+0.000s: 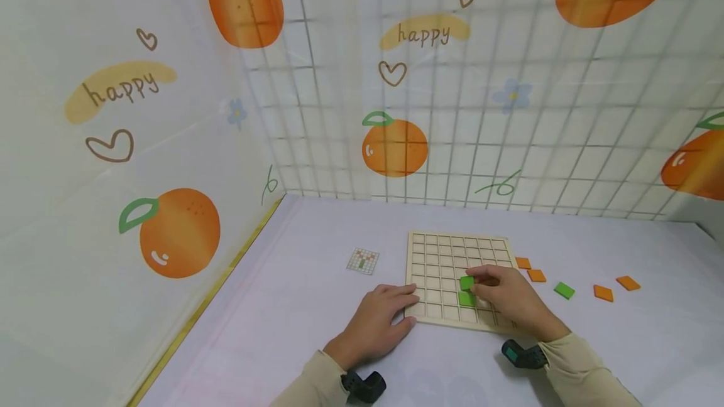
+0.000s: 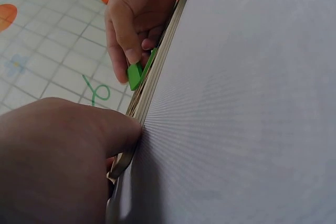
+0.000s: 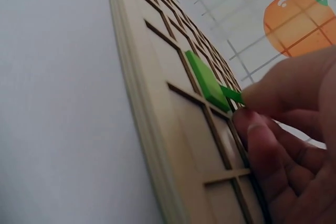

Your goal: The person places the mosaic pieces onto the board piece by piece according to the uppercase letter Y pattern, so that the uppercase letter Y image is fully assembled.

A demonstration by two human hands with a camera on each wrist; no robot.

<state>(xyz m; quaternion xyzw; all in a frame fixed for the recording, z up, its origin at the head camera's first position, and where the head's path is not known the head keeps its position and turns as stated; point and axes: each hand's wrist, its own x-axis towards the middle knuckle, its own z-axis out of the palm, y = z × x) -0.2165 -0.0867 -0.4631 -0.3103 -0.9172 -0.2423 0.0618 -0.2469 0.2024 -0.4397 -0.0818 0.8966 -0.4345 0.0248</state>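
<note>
A square wooden board point(image 1: 432, 269) with a raised grid lies flat on the table. My right hand point(image 1: 511, 300) is over its right half and pinches a small green square tile point(image 1: 466, 282) between thumb and fingers. In the right wrist view that tile point(image 3: 231, 94) stands tilted just behind a second green tile point(image 3: 205, 80), which lies in a grid cell near the front edge. My left hand point(image 1: 378, 319) rests at the board's left edge, fingers extended over the rim. Its thumb point(image 2: 123, 129) presses against the front edge close to the corner.
Right of the board lie several orange tiles point(image 1: 603, 293) and one loose green tile point(image 1: 564, 290). A small printed pattern card point(image 1: 363, 260) is at the board's left. Behind the table hangs a printed curtain point(image 1: 334, 112) over a wire grid.
</note>
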